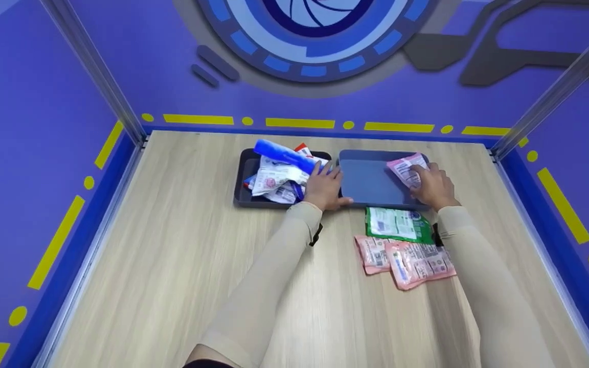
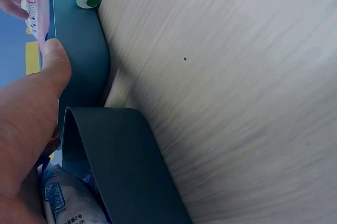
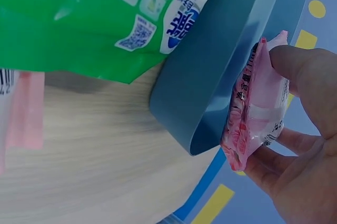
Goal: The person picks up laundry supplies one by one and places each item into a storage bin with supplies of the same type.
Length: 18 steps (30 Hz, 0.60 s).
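My right hand (image 1: 434, 186) grips a small pink packet (image 1: 408, 169) at the right end of the blue-grey tray (image 1: 371, 203). In the right wrist view, thumb and fingers pinch the packet (image 3: 258, 105) from both sides, close to the tray's rim. My left hand (image 1: 323, 190) lies with fingers spread over the spot where the two trays meet. Its thumb stretches to the blue-grey tray's rim, while its fingertips are at the end of a blue stick-shaped item (image 1: 281, 152). That item lies across white packets (image 1: 274, 176) in the dark tray (image 1: 243, 203).
In front of the blue-grey tray lies a green and white packet (image 1: 397, 225). Nearer still are two pink packets, one (image 1: 420, 263) overlapping the other (image 1: 372, 254). Blue panels (image 1: 294, 105) wall the wooden table (image 1: 182, 245) at the back and sides.
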Each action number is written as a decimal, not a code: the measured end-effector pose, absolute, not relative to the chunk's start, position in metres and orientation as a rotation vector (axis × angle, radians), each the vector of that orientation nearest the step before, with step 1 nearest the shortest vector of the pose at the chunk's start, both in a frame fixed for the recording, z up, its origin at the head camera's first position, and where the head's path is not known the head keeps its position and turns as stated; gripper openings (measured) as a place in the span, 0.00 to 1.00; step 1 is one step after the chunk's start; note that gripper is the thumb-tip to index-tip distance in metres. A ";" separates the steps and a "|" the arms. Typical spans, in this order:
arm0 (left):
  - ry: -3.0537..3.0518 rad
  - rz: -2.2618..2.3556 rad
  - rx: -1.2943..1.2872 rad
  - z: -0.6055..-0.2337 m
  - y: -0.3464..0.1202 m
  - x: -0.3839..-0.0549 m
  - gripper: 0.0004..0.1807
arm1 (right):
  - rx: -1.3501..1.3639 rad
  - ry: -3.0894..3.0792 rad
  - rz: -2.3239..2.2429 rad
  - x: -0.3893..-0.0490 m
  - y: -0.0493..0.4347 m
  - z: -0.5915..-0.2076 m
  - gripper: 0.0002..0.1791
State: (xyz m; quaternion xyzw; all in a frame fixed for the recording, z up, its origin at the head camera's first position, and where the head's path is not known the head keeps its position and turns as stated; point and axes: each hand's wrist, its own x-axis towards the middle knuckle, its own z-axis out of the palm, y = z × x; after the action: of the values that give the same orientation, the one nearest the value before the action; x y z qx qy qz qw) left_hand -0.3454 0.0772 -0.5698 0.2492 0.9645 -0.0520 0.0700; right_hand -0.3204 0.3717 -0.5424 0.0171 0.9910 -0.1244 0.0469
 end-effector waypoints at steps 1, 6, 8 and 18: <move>2.900 -0.153 0.748 -0.570 0.077 -0.346 0.53 | 0.056 3.017 -0.381 -0.321 0.372 -0.543 0.35; 2.884 -0.127 0.753 -0.572 0.079 -0.349 0.53 | 0.074 2.988 -0.410 -0.323 0.373 -0.546 0.36; 2.884 -0.116 0.756 -0.572 0.079 -0.349 0.53 | 0.072 2.979 -0.424 -0.324 0.374 -0.547 0.35; 2.888 -0.143 0.752 -0.571 0.078 -0.348 0.53 | 0.077 2.948 -0.456 -0.329 0.372 -0.551 0.37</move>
State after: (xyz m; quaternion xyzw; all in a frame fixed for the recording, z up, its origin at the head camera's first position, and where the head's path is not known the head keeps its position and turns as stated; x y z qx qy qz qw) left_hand -0.3477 0.0778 -0.5708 0.2508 0.9638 -0.0477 0.0769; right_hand -0.3292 0.3719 -0.5509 0.0256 0.9849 -0.1523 0.0789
